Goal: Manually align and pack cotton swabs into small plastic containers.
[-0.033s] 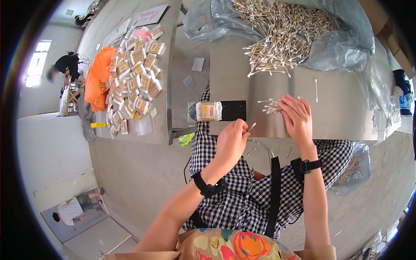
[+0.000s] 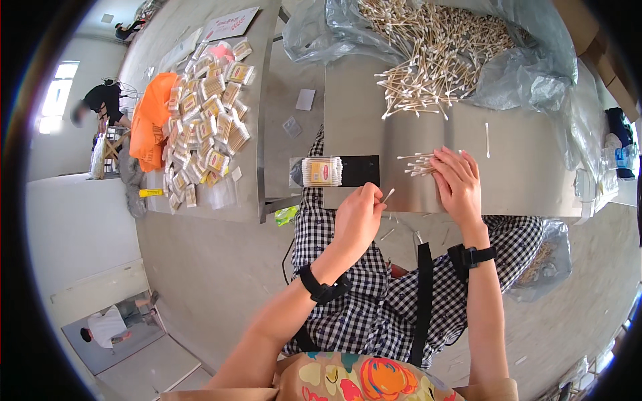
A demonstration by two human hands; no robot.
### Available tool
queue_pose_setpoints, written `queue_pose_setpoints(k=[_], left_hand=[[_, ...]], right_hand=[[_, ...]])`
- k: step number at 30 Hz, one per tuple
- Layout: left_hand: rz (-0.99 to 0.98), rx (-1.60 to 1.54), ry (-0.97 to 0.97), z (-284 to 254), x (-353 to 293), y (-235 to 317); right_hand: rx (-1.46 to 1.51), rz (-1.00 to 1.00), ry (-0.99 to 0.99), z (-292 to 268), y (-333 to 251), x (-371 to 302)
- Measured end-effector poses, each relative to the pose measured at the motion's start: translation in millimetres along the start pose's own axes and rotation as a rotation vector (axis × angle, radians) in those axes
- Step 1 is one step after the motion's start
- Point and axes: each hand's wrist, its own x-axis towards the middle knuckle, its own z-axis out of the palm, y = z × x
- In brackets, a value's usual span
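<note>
Pinched between the fingertips of my left hand (image 2: 358, 214) is a single cotton swab (image 2: 390, 194), its white tip pointing up and to the right. My right hand (image 2: 460, 184) curls its fingers over a small bunch of cotton swabs (image 2: 416, 164) on the metal table (image 2: 428, 137); their tips stick out to the left, and the other ends are hidden under the hand. To the left of both hands, a clear pack of cotton swabs (image 2: 323, 172) with a yellow label lies at the left end of a black plate (image 2: 362, 171).
A large heap of loose swabs (image 2: 435, 53) spills from a clear plastic bag (image 2: 528, 77) at the back. One stray swab (image 2: 487, 139) lies beyond my right hand. On a side table at left are many filled packs (image 2: 207, 127) and an orange bag (image 2: 152, 123). Other people are farther off.
</note>
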Motion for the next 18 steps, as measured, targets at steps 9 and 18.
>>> queue_pose_setpoints(k=[9, 18], left_hand=[[0.025, 0.0, 0.048, -6.3, 16.1, -3.2], [-0.033, 0.115, -0.086, -13.6, 25.2, 4.3]], right_hand=[[-0.162, 0.381, 0.297, -22.9, 50.5, -15.6], [-0.185, 0.448, 0.322, -20.8, 71.0, -6.7]])
